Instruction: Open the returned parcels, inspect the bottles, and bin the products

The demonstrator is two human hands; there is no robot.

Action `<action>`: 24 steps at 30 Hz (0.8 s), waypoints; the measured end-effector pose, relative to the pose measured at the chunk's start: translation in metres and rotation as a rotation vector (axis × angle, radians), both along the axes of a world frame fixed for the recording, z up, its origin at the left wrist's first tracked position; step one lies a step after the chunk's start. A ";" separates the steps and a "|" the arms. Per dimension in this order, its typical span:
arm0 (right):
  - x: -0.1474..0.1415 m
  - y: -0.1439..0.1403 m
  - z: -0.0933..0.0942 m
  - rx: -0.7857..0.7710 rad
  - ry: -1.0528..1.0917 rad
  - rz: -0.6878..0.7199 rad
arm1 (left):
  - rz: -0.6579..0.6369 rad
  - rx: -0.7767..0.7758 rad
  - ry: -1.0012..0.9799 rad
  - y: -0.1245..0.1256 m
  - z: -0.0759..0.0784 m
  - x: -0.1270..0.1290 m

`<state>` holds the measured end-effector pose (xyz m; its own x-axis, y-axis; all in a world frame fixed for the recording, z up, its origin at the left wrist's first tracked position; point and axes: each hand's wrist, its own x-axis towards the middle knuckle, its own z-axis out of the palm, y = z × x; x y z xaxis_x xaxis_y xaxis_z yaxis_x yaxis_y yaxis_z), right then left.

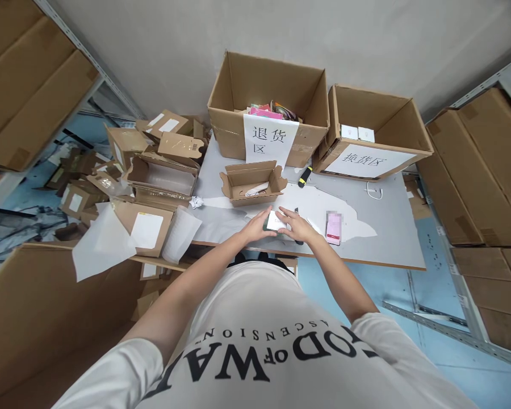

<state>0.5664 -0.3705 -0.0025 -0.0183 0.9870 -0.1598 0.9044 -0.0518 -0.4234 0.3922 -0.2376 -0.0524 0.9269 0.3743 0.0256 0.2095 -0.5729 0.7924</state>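
White shirt nearest. Both hands, left (258,226) and right (296,225), fingers curled loosely around small white box (276,221) at grey table's (392,227) near edge. Behind: open mailer (252,182), two labelled cartons (268,108). Shelving either side, grey wall.

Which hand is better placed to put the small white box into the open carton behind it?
Probably the left hand: it cups the small white box on the side nearest the open carton. The right hand lies farther toward the pink item.

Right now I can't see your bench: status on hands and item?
Both hands, left hand and right hand, on small white box. Pink card beside right. Open mailer box just beyond.
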 end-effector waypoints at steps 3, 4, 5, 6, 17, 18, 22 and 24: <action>0.000 0.002 -0.001 -0.018 -0.027 0.000 | -0.004 -0.001 0.014 0.000 0.000 0.000; 0.000 0.002 -0.002 -0.025 -0.031 -0.004 | 0.002 -0.006 0.018 -0.001 0.001 0.000; 0.001 0.002 -0.004 -0.031 -0.032 -0.010 | 0.015 -0.016 0.021 -0.002 0.001 0.000; 0.001 0.002 -0.006 -0.037 -0.028 -0.020 | 0.032 -0.032 0.020 -0.004 0.002 0.000; 0.002 -0.001 -0.009 -0.052 -0.060 0.004 | 0.032 -0.225 0.004 -0.006 -0.004 0.000; 0.003 0.000 -0.005 -0.058 -0.096 0.023 | 0.022 -0.231 0.012 -0.005 -0.006 0.000; 0.001 0.007 0.014 -0.052 -0.234 0.101 | -0.003 -0.228 0.006 -0.002 -0.014 0.001; -0.004 0.011 0.022 -0.043 -0.292 0.148 | -0.002 -0.218 -0.010 -0.002 -0.018 0.002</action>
<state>0.5628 -0.3590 0.0199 -0.1079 0.9692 -0.2212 0.9864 0.0766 -0.1457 0.3942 -0.2395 -0.0704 0.9277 0.3704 -0.0467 0.2001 -0.3877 0.8998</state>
